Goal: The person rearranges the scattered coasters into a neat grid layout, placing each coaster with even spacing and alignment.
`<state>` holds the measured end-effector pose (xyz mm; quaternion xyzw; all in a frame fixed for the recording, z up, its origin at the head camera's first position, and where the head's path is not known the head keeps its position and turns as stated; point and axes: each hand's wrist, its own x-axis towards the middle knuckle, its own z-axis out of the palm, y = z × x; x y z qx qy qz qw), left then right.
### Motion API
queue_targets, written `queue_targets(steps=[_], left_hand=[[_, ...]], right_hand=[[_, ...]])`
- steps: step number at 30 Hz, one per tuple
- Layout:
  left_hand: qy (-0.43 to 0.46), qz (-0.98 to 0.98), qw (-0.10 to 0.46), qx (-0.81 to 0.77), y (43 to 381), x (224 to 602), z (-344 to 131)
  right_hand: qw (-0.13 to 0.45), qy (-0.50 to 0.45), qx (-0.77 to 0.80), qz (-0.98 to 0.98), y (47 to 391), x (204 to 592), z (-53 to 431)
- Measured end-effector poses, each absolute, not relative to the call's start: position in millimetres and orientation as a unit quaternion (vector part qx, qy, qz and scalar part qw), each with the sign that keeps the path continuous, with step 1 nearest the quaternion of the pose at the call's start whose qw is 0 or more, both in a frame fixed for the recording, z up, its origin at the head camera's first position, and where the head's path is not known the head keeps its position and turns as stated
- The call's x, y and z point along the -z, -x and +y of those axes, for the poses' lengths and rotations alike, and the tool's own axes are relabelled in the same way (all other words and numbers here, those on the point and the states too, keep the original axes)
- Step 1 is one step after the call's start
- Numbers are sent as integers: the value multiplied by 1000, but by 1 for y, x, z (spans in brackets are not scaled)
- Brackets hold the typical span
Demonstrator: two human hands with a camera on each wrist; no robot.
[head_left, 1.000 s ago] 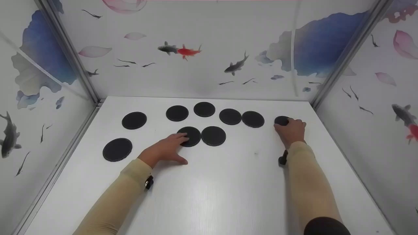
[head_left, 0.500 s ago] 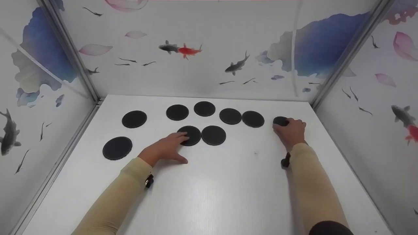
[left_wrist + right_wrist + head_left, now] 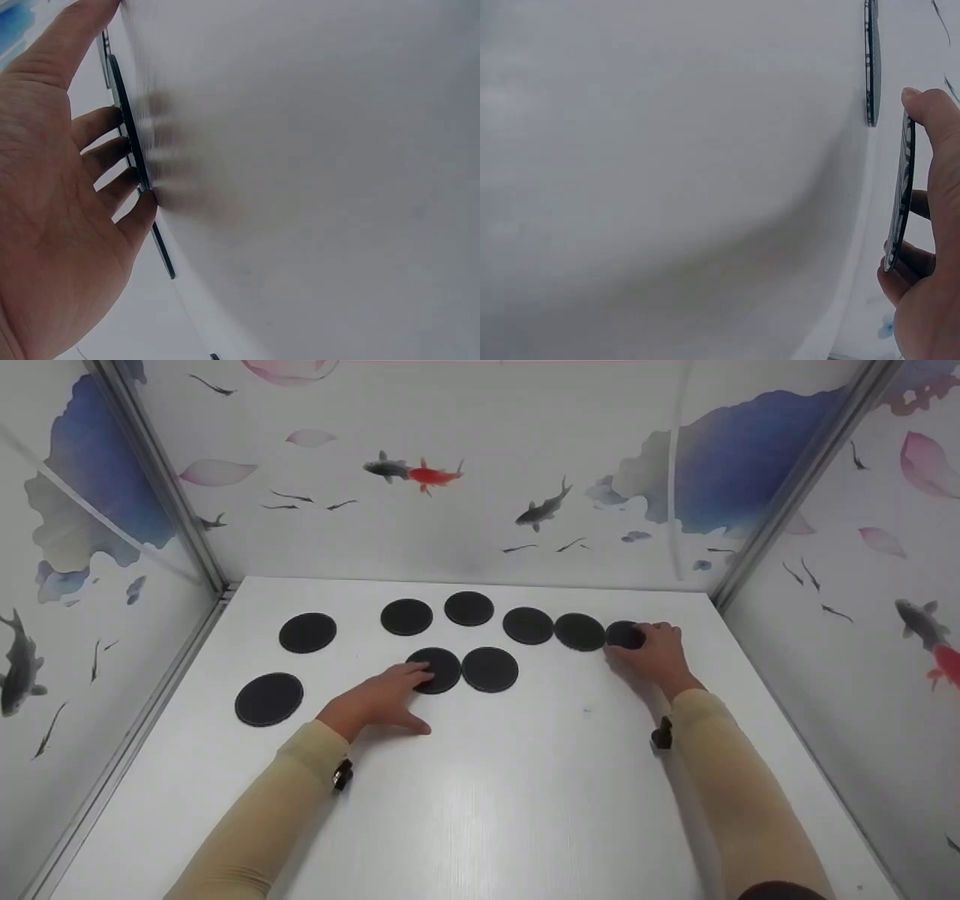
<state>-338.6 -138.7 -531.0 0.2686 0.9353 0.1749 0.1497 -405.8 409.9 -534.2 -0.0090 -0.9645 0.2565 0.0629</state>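
Observation:
My right hand (image 3: 660,656) grips a round black coaster (image 3: 625,634) at the table's back right. In the right wrist view, this coaster (image 3: 902,191) is seen edge-on between thumb and fingertips, with a pale patterned underside. Its left edge comes right up to another black coaster (image 3: 580,631) in the head view. My left hand (image 3: 369,706) rests its fingertips on a coaster (image 3: 444,670) near the middle, thumb spread away on the table. Just right of that one lies a further coaster (image 3: 490,669), edge to edge with it.
Several other coasters lie flat on the white table (image 3: 465,810): two at the left, including the front-left coaster (image 3: 269,700), and others along the back, such as the back coaster (image 3: 469,608). Fish-patterned panels (image 3: 465,532) enclose the back and sides.
My right hand has moved left with its coaster, closing the gap to the neighbouring coaster in the back row. The left hand has stayed where it was.

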Motion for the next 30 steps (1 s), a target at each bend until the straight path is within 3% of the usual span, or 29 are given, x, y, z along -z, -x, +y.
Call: queue_targets(steps=[9,30], left_hand=[[-270,935,145,-176,339,530,-139],[-271,935,143,-179,335,524,-139]], right_hand=[[72,-44,-244,-966,405,528,388],[33,-120,-246,-961,378,523,326]])
